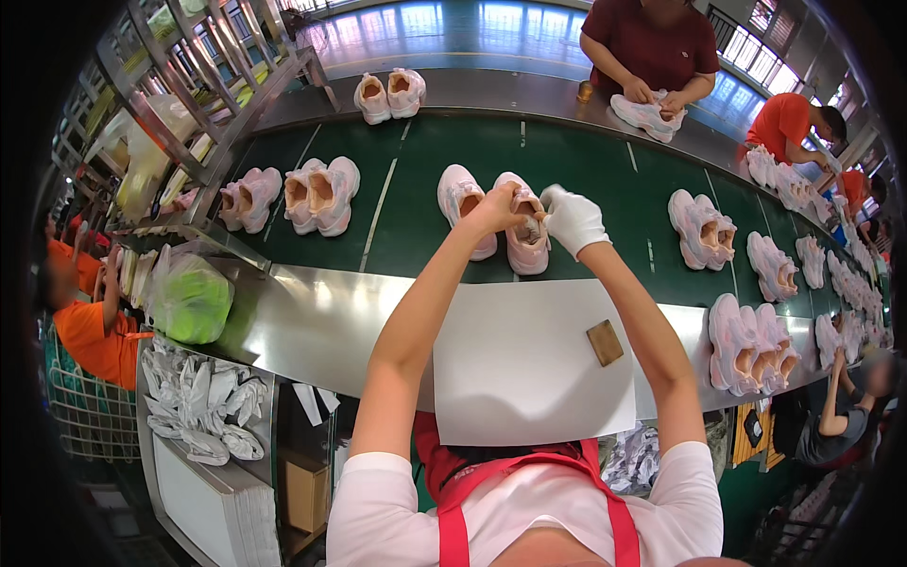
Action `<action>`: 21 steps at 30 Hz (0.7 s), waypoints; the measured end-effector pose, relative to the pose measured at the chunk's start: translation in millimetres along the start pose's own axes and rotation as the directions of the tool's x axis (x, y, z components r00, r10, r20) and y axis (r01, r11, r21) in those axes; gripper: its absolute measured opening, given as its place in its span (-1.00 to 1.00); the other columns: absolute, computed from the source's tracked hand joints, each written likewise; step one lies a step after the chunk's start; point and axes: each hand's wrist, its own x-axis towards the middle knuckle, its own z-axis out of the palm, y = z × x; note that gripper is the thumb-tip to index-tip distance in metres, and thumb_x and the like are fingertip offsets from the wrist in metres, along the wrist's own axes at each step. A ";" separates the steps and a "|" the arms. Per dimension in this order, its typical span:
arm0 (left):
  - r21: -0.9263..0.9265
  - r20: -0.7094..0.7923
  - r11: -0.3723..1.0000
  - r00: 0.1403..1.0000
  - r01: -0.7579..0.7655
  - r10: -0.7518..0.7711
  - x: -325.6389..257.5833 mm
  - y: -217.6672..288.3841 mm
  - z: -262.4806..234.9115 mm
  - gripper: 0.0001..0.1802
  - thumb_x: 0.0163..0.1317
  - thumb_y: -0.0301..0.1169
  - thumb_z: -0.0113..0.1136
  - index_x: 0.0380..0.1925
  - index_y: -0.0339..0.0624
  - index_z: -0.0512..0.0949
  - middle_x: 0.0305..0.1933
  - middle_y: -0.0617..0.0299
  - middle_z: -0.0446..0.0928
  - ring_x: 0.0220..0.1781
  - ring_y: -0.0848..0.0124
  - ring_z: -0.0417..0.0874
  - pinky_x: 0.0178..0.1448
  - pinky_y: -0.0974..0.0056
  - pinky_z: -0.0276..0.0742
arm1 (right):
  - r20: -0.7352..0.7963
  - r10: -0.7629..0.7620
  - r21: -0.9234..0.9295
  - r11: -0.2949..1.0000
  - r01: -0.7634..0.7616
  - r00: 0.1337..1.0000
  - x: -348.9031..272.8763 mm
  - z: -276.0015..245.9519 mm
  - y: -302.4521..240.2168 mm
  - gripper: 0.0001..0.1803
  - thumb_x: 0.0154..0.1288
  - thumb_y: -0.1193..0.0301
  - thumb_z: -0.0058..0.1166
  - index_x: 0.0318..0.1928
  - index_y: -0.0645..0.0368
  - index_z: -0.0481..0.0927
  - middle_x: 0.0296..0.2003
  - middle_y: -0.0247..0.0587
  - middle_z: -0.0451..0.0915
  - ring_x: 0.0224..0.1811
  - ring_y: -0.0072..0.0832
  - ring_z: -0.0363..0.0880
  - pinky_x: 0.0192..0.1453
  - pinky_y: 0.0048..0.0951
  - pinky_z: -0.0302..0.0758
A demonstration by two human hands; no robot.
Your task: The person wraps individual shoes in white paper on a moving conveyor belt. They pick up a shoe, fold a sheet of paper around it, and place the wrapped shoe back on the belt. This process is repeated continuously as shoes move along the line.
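A pale pink and white sneaker (pixel 527 253) stands on the green conveyor belt straight ahead, its toe pointing away from me. My left hand (pixel 493 212), bare, has its fingers closed on the left edge of the shoe's opening. On the other side my right hand (pixel 574 221), in a white glove, is closed with its fingertips against the shoe's right edge. Whether those gloved fingers pinch anything is hidden. Just left of it stands a second matching sneaker (pixel 457 189), partly covered by my left hand. Crumpled stuffing seems to show inside the shoe between my hands.
White sheet (pixel 529 378) with a small brown block (pixel 605 342) lies before me. Sneaker pairs (pixel 321 197) stand left, more sneakers (pixel 701 230) right. Across the belt a person (pixel 652 57) handles a shoe (pixel 647 118). Paper wads (pixel 203 397) and a green bag (pixel 192 300) are lower left.
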 end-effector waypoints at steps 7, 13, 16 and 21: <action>0.460 -0.416 0.862 0.909 0.212 -0.001 21.8 15.6 62.5 -0.64 0.05 -0.41 0.22 -0.11 -0.13 0.43 -0.15 0.02 0.45 -0.02 0.05 0.51 -0.03 0.17 0.52 | -0.142 0.082 0.124 0.990 -0.065 0.986 41.0 72.6 18.7 -0.75 0.16 0.39 0.04 -0.14 0.10 0.39 -0.20 0.06 0.51 -0.14 0.01 0.55 -0.17 -0.15 0.53; 0.462 -0.421 0.887 0.880 0.000 0.220 -2.6 27.0 45.2 -0.36 -0.11 -0.28 0.35 0.02 -0.20 0.38 -0.05 -0.04 0.43 0.00 0.05 0.48 0.00 0.07 0.50 | -0.092 0.145 0.291 0.950 -0.113 0.985 19.1 48.1 32.1 -0.55 0.10 0.48 0.09 0.06 0.04 0.40 -0.14 0.02 0.56 -0.12 -0.09 0.58 -0.09 -0.20 0.52; 0.507 -0.576 0.754 0.815 0.417 -0.063 -50.3 58.7 13.7 -0.35 0.01 -0.14 0.29 0.04 -0.32 0.41 0.15 -0.22 0.29 0.13 -0.12 0.40 0.12 -0.02 0.42 | -0.267 0.216 0.429 0.899 -0.085 0.939 -29.6 36.4 50.6 -0.30 0.05 0.44 0.22 0.25 -0.05 0.29 -0.10 -0.09 0.57 -0.12 -0.22 0.59 -0.04 -0.28 0.50; -0.037 -0.175 0.947 0.931 0.319 -0.320 -86.6 8.4 3.8 -0.59 0.25 -0.15 0.07 -0.26 -0.34 0.60 0.32 -0.46 0.01 0.26 -0.29 0.25 0.17 -0.26 0.31 | -0.355 0.233 0.195 0.966 -0.172 0.905 -170.3 6.7 50.8 -0.55 0.08 0.19 0.22 -0.02 0.09 0.54 -0.36 -0.18 0.59 -0.31 -0.24 0.58 -0.18 -0.28 0.48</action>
